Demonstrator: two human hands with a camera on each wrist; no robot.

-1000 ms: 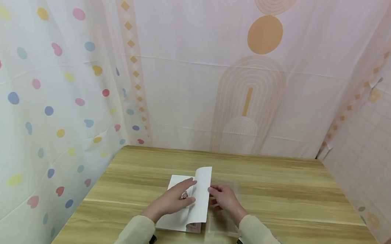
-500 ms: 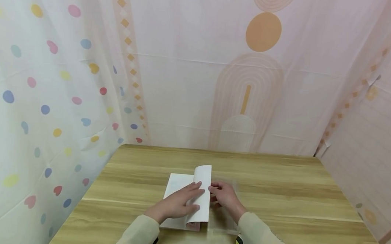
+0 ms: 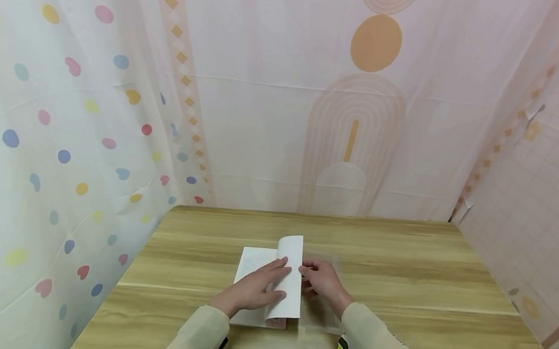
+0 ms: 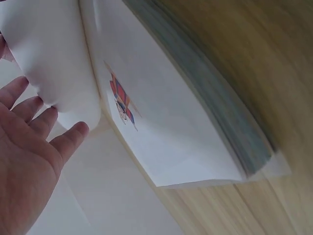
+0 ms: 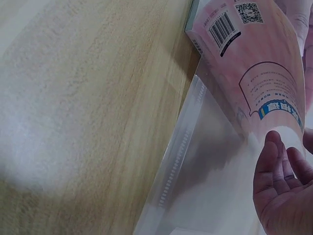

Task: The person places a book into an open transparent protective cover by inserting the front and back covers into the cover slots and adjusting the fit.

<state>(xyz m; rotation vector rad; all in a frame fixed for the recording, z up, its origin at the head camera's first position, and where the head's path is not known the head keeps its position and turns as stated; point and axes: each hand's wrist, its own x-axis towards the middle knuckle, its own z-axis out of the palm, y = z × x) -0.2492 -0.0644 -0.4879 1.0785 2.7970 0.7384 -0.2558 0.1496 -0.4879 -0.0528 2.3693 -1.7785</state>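
Note:
A book (image 4: pixel 161 112) lies on the table with its back cover (image 3: pixel 289 280) raised and bent upright. Pink print with a barcode shows on the cover's outer face (image 5: pixel 254 63); its inner face is white. Across that inner face my left hand (image 3: pixel 254 289) rests with extended, spread fingers. On the other side, my right hand (image 3: pixel 323 282) pinches the cover's free edge with curled fingers. A clear plastic book jacket (image 5: pixel 195 161) spreads under my right hand, reaching beneath the cover. A small coloured figure (image 4: pixel 122 100) is printed on the page facing the cover.
The wood-grain table (image 3: pixel 398 265) extends around the book on all sides. Behind it hangs a pale patterned curtain (image 3: pixel 262 142), with a dotted curtain (image 3: pixel 69 211) along the left.
My left hand has moved right, from above the page onto the cover's inner face. My right hand stays at the cover's edge, and the head view has shifted slightly.

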